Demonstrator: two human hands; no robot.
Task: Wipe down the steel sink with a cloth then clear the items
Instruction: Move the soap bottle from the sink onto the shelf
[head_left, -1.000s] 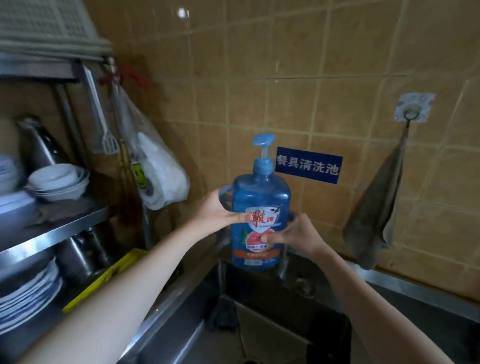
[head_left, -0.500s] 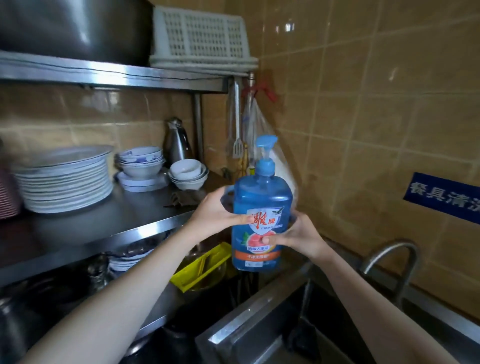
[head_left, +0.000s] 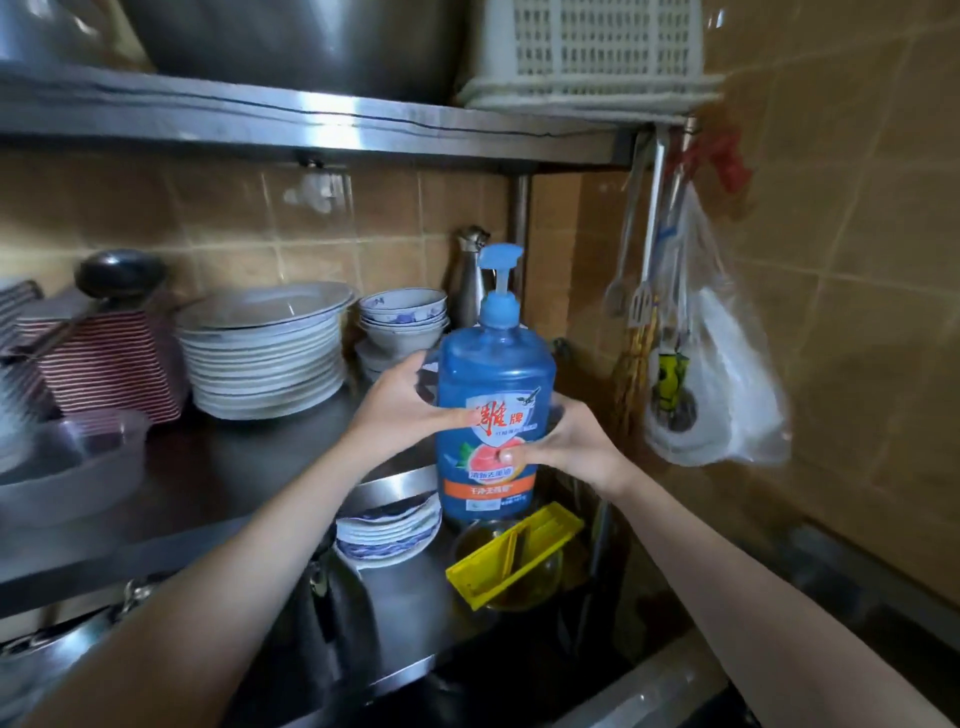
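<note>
Swung further left since a moment ago, the blue dish-soap pump bottle now hangs in front of the steel rack instead of beside the faucet, which has dropped out of view. I hold it upright in the air between both hands: my left hand wraps its left side with the thumb across the label, and my right hand clasps the right side, thumb pressed on the grapefruit picture. Blue liquid fills most of the bottle. Just below it a metal bowl carries a yellow plastic tray lying across its rim, beside a low pile of patterned plates. Behind the bottle, on the middle shelf, stand stacked blue-patterned bowls, a tall stack of white plates and a clear plastic tub. A clear bag holding something white hangs at the right, next to hanging utensils.
</note>
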